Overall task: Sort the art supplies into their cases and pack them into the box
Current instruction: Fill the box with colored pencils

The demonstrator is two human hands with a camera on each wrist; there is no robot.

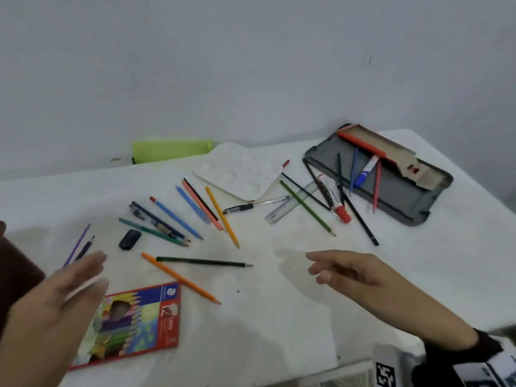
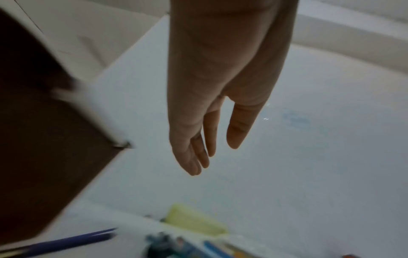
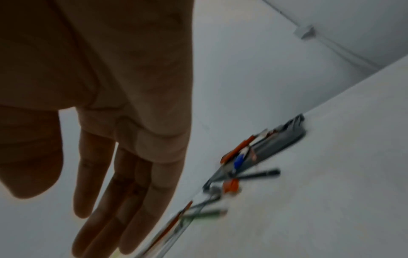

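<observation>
Several coloured pencils (image 1: 178,217) and pens lie scattered over the white table (image 1: 279,317). A red coloured-pencil case (image 1: 134,322) lies at the near left, partly under my left hand (image 1: 69,286), which hovers with straight fingers and holds nothing. My right hand (image 1: 335,268) hovers empty over the middle right, fingers loosely extended. A grey tray-like case (image 1: 402,196) at the far right holds a flattened cardboard sleeve (image 1: 391,155), a blue marker (image 1: 364,174) and pencils. An orange pencil (image 1: 180,277) and a dark green pencil (image 1: 203,261) lie between my hands.
A white paint palette (image 1: 237,170) lies at the back with a clear ruler (image 1: 287,205) and a red marker (image 1: 333,198) beside it. A black eraser (image 1: 129,239) is at the left. A green case (image 1: 170,150) leans at the wall. A dark brown box (image 2: 44,139) stands at the far left.
</observation>
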